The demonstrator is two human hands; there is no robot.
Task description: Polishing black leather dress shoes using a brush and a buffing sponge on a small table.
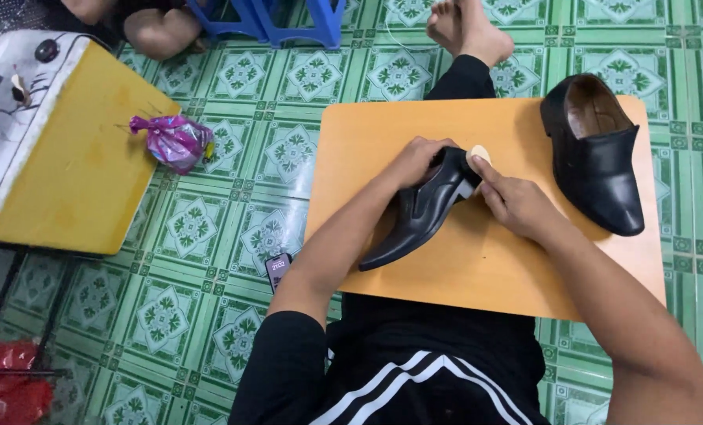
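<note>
While the person sits on the floor with a small orange tabletop over their lap, both hands work on one black shoe lying near the middle of it, toe pointing toward the left knee. The left hand wraps over the heel end of the shoe, fingers curled and pressed together against the leather. The right hand sits just beside the heel, its fingers bunched and pinching a small pale pad against the back of the shoe. A second black shoe stands upright at the right end of the tabletop, well apart from the hands, its opening facing up.

The floor is green and white patterned tile. To the left lies a yellow board with a white edge, and a crumpled purple bag rests at its corner. A phone lies on the floor by the left elbow. A blue stool stands at the top, and another person's bare foot rests near it. Something red sits at the lower left corner.

Counted: two shoes, one pad, one phone, one bag, one stool.
</note>
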